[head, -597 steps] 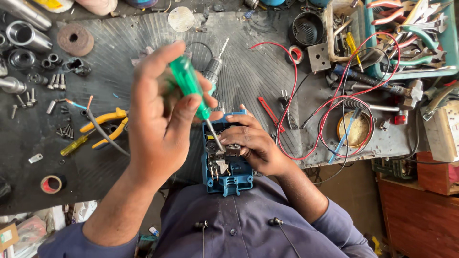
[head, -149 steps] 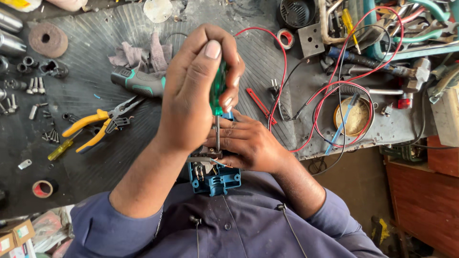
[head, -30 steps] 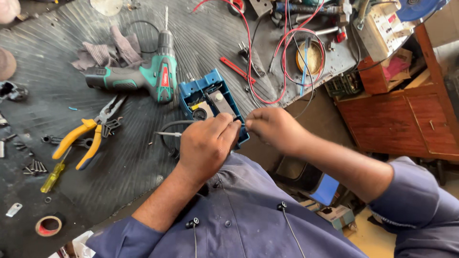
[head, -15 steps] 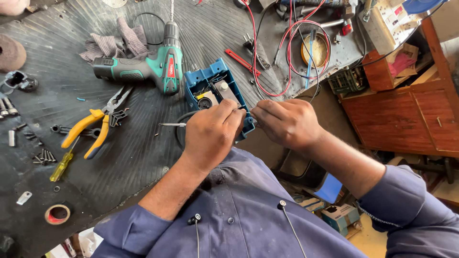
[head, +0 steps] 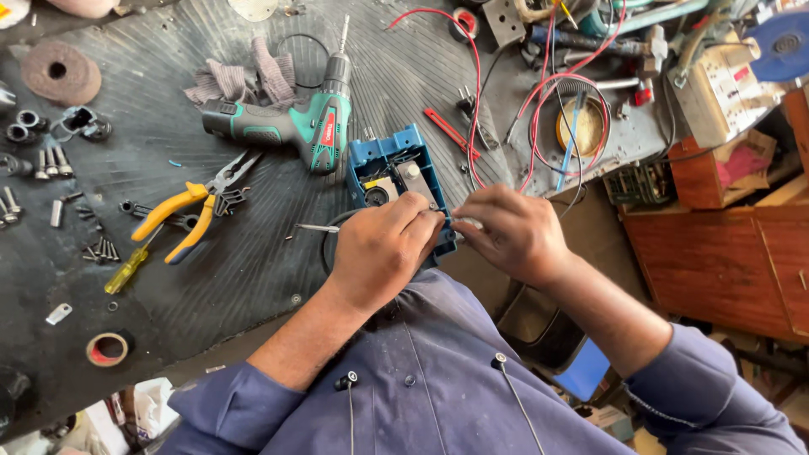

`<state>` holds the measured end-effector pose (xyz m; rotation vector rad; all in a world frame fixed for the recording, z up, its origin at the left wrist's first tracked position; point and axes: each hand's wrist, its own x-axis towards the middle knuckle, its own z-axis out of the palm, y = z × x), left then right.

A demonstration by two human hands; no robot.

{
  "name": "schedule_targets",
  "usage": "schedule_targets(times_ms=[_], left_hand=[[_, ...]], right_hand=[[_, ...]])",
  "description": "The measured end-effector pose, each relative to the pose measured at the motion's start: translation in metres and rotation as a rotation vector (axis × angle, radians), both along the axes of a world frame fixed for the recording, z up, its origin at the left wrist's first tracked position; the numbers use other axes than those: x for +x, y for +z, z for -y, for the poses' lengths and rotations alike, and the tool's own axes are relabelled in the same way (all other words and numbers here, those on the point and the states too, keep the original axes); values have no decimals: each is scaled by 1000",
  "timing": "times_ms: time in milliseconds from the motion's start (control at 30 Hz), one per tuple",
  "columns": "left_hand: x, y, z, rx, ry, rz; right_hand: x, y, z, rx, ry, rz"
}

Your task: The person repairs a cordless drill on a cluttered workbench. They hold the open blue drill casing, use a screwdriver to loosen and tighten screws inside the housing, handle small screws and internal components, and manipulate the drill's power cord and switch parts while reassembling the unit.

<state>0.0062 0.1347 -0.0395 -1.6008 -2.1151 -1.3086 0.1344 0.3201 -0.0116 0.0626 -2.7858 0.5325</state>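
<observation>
While I work: my left hand [head: 383,248] clamps the blue plastic power-tool housing [head: 396,181] at the bench edge.
Right hand [head: 510,232]: fingertips pinched on something small (too hidden to name).
Risk: housing could tip off the edge if my grip slackens.

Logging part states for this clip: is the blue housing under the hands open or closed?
Open. The blue housing has no cover on top; its grey and metal inner parts are exposed. Left hand and right hand work at its near edge.

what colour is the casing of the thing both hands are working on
Blue: the open casing shows best in the head view, with both hands at its near end.
</observation>
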Motion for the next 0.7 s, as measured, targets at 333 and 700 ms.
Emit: schedule_targets(times_ms=[333, 700], left_hand=[[2, 3, -12, -15, 19, -36], [14, -1, -22, -19, 104, -62]], right_hand=[[-21, -14, -39, 191, 394, -233], [-1, -84, -56, -717, 193, 52]])
